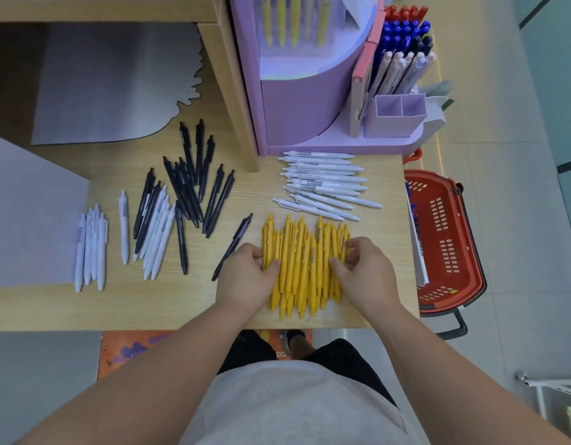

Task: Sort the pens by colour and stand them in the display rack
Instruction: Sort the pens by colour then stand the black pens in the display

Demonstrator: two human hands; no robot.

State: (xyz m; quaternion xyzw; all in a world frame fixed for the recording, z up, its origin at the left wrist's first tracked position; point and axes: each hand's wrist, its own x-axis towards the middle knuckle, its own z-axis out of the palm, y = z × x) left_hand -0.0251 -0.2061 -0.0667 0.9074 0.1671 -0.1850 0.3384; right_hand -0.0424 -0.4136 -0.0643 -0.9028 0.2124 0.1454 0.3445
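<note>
- Yellow pens (301,261): bunched flat on desk (149,303), near front edge
- Left hand (245,277): fingers and thumb curled round bunch's left side
- Right hand (367,271): fingers curled round its right side
- Rack (293,117): desk's back right

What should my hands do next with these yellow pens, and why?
Probably squeeze both hands inward to bunch the yellow pens tight, then lift them as one. The left hand and right hand already grip opposite sides of the pile, the pens lie side by side on the table, and none has left it for the rack yet.
</note>
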